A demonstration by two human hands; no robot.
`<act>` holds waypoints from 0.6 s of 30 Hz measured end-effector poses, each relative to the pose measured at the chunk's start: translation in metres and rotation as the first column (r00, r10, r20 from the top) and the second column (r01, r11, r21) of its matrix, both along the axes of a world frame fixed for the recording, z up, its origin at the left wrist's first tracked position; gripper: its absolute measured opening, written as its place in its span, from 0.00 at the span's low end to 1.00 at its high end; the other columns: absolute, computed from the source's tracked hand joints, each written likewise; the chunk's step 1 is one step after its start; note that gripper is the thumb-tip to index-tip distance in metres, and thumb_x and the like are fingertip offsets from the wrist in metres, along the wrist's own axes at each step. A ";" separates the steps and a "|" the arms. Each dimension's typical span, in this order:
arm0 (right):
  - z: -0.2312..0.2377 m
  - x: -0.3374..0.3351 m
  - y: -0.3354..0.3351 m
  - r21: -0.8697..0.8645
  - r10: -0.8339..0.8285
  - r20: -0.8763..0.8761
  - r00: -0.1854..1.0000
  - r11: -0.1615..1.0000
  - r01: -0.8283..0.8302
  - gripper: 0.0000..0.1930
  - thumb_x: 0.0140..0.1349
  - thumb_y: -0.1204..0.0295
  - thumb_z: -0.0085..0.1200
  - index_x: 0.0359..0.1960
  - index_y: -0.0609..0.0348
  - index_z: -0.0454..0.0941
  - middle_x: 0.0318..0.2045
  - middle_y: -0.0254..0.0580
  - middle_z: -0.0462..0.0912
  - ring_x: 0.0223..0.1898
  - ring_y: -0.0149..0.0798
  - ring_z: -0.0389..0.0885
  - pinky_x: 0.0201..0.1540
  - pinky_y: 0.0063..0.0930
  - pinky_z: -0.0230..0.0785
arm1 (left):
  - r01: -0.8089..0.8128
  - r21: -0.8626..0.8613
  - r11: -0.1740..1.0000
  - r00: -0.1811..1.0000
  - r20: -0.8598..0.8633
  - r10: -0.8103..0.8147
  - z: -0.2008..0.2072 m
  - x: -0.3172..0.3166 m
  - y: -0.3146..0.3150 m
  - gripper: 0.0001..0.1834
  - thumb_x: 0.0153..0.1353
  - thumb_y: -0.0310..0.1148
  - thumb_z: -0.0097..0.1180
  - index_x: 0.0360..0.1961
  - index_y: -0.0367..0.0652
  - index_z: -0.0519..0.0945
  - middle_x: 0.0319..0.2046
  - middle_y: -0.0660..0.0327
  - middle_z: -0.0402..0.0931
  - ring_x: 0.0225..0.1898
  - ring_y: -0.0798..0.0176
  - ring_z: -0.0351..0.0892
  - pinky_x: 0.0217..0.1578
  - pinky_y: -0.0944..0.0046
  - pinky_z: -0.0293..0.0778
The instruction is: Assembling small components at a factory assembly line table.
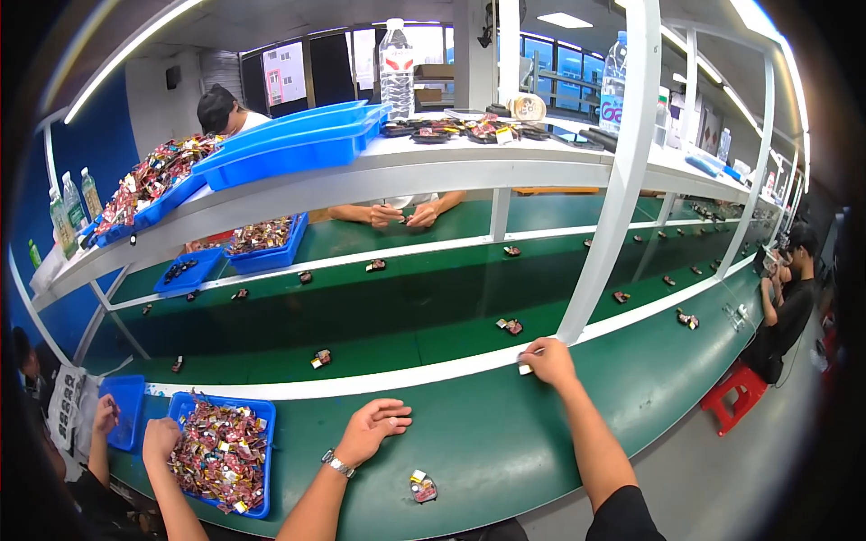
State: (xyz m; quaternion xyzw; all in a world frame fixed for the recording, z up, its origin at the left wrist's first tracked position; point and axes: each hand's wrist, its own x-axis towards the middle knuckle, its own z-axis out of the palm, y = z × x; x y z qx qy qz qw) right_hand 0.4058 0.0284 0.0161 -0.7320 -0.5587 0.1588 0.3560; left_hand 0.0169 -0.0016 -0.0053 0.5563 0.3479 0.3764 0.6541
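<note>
My right hand (548,362) reaches out to the white rail along the far side of the near green worktop. Its fingers are pinched on a small electronic part (525,368), of which just a pale, label-like corner shows. My left hand (372,429), with a metal watch on the wrist, hovers over the worktop with fingers stretched out and nothing in them. Closer to me lies another small electronic part (422,488), dark and reddish with a white and yellow tab. It is nearest to my left hand and apart from it.
At left, a co-worker's hands (161,442) are by a blue tray (271,424) heaped with similar parts. A green conveyor belt (406,347) beyond the rail carries spaced parts. A white post (613,198) rises beside my right hand. Bottles and blue trays stand on the shelf (451,171) above.
</note>
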 end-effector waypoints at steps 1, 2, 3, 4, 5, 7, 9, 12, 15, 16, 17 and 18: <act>0.003 0.013 0.001 -0.085 -0.012 -0.004 1.000 0.996 0.012 0.12 0.49 0.67 0.68 0.32 0.61 0.85 0.32 0.49 0.86 0.37 0.46 0.85 0.46 0.37 0.77 | 0.003 0.003 1.000 1.000 -0.014 -0.003 0.000 0.000 0.000 0.18 0.67 0.22 0.50 0.58 0.34 0.70 0.56 0.44 0.74 0.54 0.51 0.79 0.54 0.57 0.78; 0.000 0.017 0.004 -0.048 -0.039 0.190 0.981 0.998 0.049 0.16 0.49 0.66 0.69 0.37 0.62 0.83 0.37 0.51 0.84 0.42 0.49 0.82 0.49 0.39 0.75 | 0.007 0.007 1.000 1.000 -0.028 -0.006 -0.001 0.001 0.001 0.17 0.67 0.22 0.50 0.57 0.33 0.71 0.55 0.44 0.75 0.53 0.52 0.80 0.54 0.57 0.78; -0.003 0.019 0.005 -0.007 -0.076 0.373 0.925 0.996 0.085 0.20 0.48 0.65 0.69 0.42 0.63 0.82 0.43 0.53 0.82 0.48 0.52 0.80 0.53 0.41 0.73 | 0.015 0.010 1.000 1.000 -0.024 -0.015 0.000 0.002 0.001 0.17 0.67 0.22 0.50 0.57 0.33 0.71 0.55 0.44 0.75 0.53 0.52 0.80 0.54 0.57 0.78; 0.001 0.012 0.009 0.057 -0.082 0.409 0.909 0.996 0.065 0.24 0.49 0.63 0.70 0.45 0.63 0.79 0.46 0.54 0.80 0.51 0.53 0.77 0.55 0.43 0.71 | 0.008 -0.003 1.000 1.000 -0.018 -0.008 0.000 0.001 0.002 0.17 0.67 0.22 0.50 0.56 0.33 0.71 0.55 0.44 0.75 0.53 0.52 0.80 0.53 0.57 0.79; 0.005 0.002 0.017 0.119 -0.092 0.444 0.891 0.992 0.043 0.27 0.49 0.62 0.70 0.48 0.63 0.77 0.49 0.55 0.77 0.54 0.55 0.74 0.57 0.44 0.69 | 0.002 -0.016 1.000 1.000 -0.013 -0.003 0.000 0.000 0.003 0.16 0.67 0.22 0.50 0.56 0.33 0.71 0.54 0.44 0.76 0.52 0.52 0.81 0.53 0.57 0.79; 0.002 -0.014 0.053 0.083 -0.088 0.388 0.917 0.995 0.061 0.28 0.50 0.60 0.70 0.48 0.63 0.74 0.47 0.53 0.78 0.53 0.54 0.74 0.57 0.44 0.70 | 0.005 0.006 1.000 1.000 -0.011 -0.005 -0.004 -0.006 0.005 0.15 0.67 0.23 0.49 0.55 0.33 0.72 0.52 0.44 0.77 0.50 0.53 0.82 0.51 0.58 0.80; -0.016 -0.012 0.082 0.002 -0.152 0.380 0.912 0.987 0.164 0.25 0.51 0.60 0.69 0.45 0.63 0.74 0.47 0.53 0.78 0.52 0.55 0.74 0.55 0.43 0.70 | -0.027 -0.016 1.000 1.000 -0.005 0.027 -0.005 -0.007 0.005 0.15 0.67 0.21 0.48 0.54 0.31 0.72 0.51 0.45 0.78 0.49 0.54 0.82 0.50 0.60 0.80; -0.032 0.006 0.092 -0.006 -0.152 0.353 0.923 0.986 0.165 0.27 0.51 0.64 0.69 0.49 0.65 0.74 0.48 0.54 0.80 0.53 0.54 0.75 0.56 0.45 0.69 | -0.019 -0.015 1.000 1.000 0.014 0.019 -0.005 0.001 0.007 0.14 0.68 0.21 0.47 0.54 0.30 0.71 0.49 0.43 0.78 0.47 0.53 0.83 0.49 0.59 0.81; -0.026 -0.006 0.076 0.092 0.012 0.078 0.997 0.996 -0.019 0.27 0.50 0.69 0.68 0.51 0.64 0.74 0.46 0.52 0.81 0.52 0.49 0.77 0.57 0.41 0.68 | -0.039 -0.026 0.999 0.999 0.036 0.040 -0.006 0.000 0.007 0.14 0.68 0.21 0.46 0.54 0.29 0.71 0.48 0.43 0.79 0.45 0.52 0.84 0.47 0.59 0.82; -0.018 -0.023 0.068 0.102 0.182 -0.002 0.983 0.978 -0.181 0.28 0.49 0.71 0.68 0.53 0.63 0.74 0.46 0.50 0.81 0.52 0.48 0.77 0.57 0.39 0.67 | -0.065 -0.031 0.997 0.997 0.041 0.066 -0.007 -0.004 0.005 0.14 0.69 0.24 0.46 0.54 0.29 0.71 0.48 0.43 0.79 0.44 0.53 0.84 0.45 0.59 0.82; -0.009 -0.044 0.057 0.125 0.350 -0.078 0.933 0.932 -0.339 0.29 0.48 0.73 0.68 0.54 0.62 0.74 0.46 0.48 0.82 0.51 0.47 0.77 0.58 0.36 0.67 | -0.094 -0.035 0.995 0.994 0.046 0.096 -0.008 -0.008 0.005 0.14 0.70 0.27 0.47 0.53 0.29 0.71 0.47 0.44 0.79 0.42 0.53 0.84 0.43 0.60 0.82; -0.002 -0.070 0.043 0.197 0.465 -0.003 0.885 0.868 -0.455 0.29 0.48 0.74 0.68 0.55 0.61 0.73 0.46 0.47 0.82 0.52 0.47 0.76 0.59 0.35 0.66 | -0.109 -0.036 0.993 0.993 0.043 0.110 -0.007 -0.011 0.003 0.14 0.70 0.27 0.47 0.53 0.29 0.71 0.47 0.44 0.79 0.42 0.53 0.84 0.43 0.60 0.82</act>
